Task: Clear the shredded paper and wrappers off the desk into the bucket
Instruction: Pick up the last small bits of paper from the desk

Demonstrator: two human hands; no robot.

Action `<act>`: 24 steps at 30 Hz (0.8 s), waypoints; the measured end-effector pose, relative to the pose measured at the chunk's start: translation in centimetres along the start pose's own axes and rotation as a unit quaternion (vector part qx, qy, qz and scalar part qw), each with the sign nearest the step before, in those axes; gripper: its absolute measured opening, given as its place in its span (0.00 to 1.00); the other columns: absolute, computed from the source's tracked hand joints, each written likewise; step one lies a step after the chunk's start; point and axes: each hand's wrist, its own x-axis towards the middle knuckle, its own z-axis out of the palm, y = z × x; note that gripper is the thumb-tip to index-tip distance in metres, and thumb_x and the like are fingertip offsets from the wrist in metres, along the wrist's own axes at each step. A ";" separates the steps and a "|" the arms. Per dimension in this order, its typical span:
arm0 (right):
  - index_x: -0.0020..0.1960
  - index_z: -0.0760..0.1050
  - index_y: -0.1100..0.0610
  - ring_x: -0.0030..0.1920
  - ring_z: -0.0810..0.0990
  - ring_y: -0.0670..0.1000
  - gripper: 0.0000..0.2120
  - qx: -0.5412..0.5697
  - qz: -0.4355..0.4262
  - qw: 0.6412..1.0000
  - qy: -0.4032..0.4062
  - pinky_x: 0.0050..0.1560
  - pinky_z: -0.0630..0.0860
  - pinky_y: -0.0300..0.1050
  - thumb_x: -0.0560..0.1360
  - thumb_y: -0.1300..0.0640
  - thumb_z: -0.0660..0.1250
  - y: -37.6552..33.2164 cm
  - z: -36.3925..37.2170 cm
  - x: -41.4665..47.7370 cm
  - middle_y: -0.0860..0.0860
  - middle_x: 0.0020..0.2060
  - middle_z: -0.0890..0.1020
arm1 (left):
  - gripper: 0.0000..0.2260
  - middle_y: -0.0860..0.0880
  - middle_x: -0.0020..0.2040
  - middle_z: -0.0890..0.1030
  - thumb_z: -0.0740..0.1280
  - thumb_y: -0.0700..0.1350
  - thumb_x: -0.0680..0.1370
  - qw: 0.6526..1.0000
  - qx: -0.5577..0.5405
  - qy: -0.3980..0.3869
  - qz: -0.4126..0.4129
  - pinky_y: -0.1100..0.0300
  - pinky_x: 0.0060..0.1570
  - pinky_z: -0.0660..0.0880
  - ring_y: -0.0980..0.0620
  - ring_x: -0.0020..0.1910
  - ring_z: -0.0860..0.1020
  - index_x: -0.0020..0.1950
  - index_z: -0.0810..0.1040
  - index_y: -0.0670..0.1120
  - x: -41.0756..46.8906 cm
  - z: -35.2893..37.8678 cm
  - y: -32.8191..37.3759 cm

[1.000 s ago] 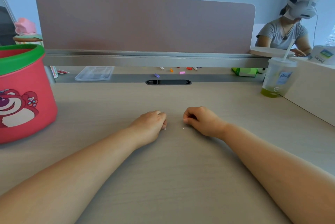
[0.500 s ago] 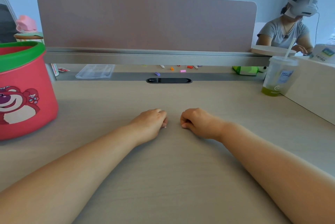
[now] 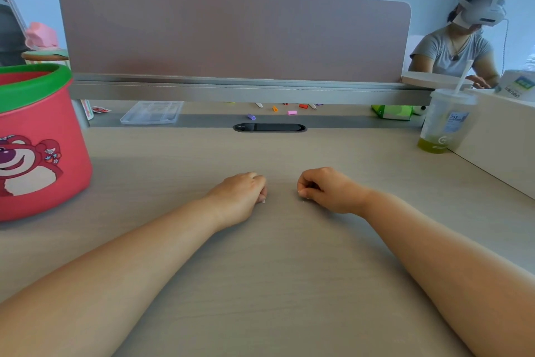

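My left hand (image 3: 240, 196) rests as a fist on the pale wooden desk (image 3: 269, 284) near its middle, with a small white paper scrap (image 3: 263, 201) showing at the thumb tip. A short gap to the right, my right hand (image 3: 330, 190) is also curled, its fingertips pinched together just above a tiny white speck (image 3: 303, 199) on the desk. Whether that speck is gripped I cannot tell. The red bucket (image 3: 43, 113) with a green rim and a bear picture stands at the far left, well apart from both hands.
A pink divider panel (image 3: 231, 35) closes the back. Under it lie a clear tray (image 3: 152, 112), small coloured pieces (image 3: 292, 112) and a green carton (image 3: 393, 112). A drink cup with straw (image 3: 445, 122) and a white box (image 3: 498, 136) stand at right. A person (image 3: 457, 47) sits beyond.
My right hand slid slightly left over the white speck, then drew its fingertips into a pinch. The left hand has barely moved.
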 end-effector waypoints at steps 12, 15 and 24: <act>0.40 0.75 0.54 0.40 0.71 0.48 0.06 -0.080 -0.003 0.996 -0.036 0.40 0.67 0.35 0.75 0.60 0.63 -0.3 -0.2 -0.1 0.46 0.38 0.74 | 0.05 0.44 0.53 0.75 0.58 0.42 0.79 1.000 0.005 0.005 0.004 0.60 0.46 0.65 0.46 0.52 0.73 0.49 0.72 0.42 0.2 0.2 -0.2; 0.34 0.63 0.49 0.43 0.69 0.51 0.15 -0.134 0.003 0.990 -0.044 0.45 0.65 0.41 0.76 0.63 0.57 -0.7 0.6 0.1 0.48 0.41 0.71 | 0.05 0.44 0.53 0.75 0.58 0.41 0.78 1.000 0.006 0.001 0.002 0.59 0.47 0.65 0.46 0.52 0.73 0.49 0.72 0.42 0.2 0.1 -0.1; 0.44 0.72 0.58 0.37 0.70 0.48 0.06 0.054 -0.048 0.996 0.054 0.36 0.66 0.29 0.77 0.63 0.58 -4.5 0.6 2.8 0.48 0.37 0.74 | 0.06 0.50 0.47 0.72 0.58 0.42 0.79 0.997 -0.055 0.016 -0.049 0.57 0.49 0.69 0.50 0.48 0.71 0.42 0.67 0.49 -0.9 -3.0 -1.8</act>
